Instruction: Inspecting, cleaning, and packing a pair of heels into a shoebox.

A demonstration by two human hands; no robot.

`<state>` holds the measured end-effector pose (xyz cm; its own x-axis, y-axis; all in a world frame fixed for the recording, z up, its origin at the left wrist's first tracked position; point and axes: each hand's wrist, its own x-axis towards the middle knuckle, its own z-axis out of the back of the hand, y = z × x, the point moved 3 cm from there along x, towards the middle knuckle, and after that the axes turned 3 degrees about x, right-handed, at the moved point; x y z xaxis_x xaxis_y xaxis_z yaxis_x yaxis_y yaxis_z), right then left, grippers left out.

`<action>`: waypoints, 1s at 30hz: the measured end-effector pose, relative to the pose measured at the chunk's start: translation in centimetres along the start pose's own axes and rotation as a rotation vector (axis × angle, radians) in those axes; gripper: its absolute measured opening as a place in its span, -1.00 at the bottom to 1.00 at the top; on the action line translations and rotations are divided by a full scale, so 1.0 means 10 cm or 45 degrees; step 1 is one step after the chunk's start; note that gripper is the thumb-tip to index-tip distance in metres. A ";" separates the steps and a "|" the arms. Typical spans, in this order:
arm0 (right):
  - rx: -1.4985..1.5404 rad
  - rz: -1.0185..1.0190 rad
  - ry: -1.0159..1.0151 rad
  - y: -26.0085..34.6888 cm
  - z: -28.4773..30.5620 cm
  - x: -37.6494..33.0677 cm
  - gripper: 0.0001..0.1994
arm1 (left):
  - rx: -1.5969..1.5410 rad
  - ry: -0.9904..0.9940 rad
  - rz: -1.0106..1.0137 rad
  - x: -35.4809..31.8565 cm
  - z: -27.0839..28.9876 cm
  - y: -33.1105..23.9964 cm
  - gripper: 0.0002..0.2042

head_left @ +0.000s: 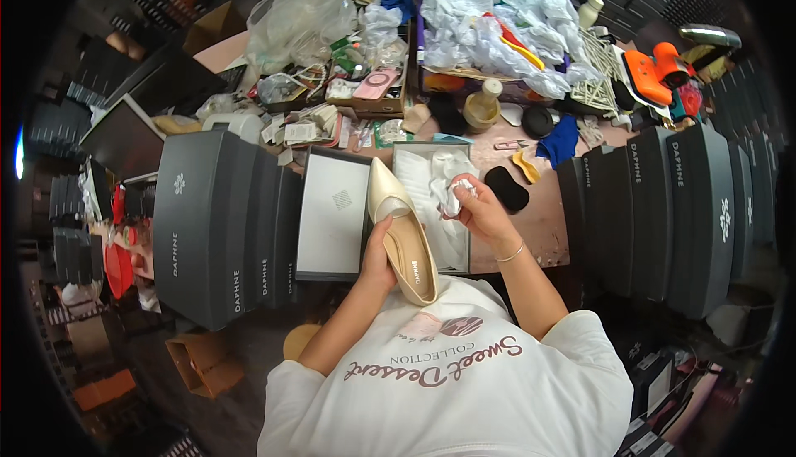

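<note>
A cream pointed-toe shoe (404, 241) is in my left hand (378, 255), its toe pointing away from me and its tan insole facing up. The fingers wrap round the shoe's side. My right hand (481, 211) is closed on a crumpled wad of white tissue paper (461, 192), to the right of the shoe. Beneath both hands lies an open grey shoebox (469, 250) lined with white tissue. Its lid (335, 208), pale inside, lies to the left, partly behind the shoe.
Dark shoeboxes stand in rows at left (207, 225) and right (688, 217). Beyond the open box are a black oval pad (506, 189), a blue cloth (560, 141), a bottle of yellowish liquid (482, 107) and an orange tool (647, 77). Plastic bags (497, 26) fill a crate at the back.
</note>
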<state>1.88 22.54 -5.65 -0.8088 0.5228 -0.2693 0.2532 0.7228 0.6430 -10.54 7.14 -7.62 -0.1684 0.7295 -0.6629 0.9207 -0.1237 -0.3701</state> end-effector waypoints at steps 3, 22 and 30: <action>-0.417 0.047 -0.178 0.04 0.40 -0.31 -0.89 | -0.007 -0.046 0.039 0.04 -0.01 0.01 -0.47; 0.178 0.022 -0.915 -0.88 1.86 -2.66 -0.59 | 0.872 -0.379 -0.156 0.85 1.32 -0.93 -0.53; 0.013 -0.070 -0.916 -0.92 1.98 -2.71 -0.85 | 1.563 -0.663 -0.881 0.51 0.80 -0.68 -0.40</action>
<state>32.01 10.66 -18.44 -0.2713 0.6513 -0.7087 0.2300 0.7588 0.6093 -20.45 6.30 -13.69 -0.7805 0.5964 -0.1871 -0.2059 -0.5280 -0.8239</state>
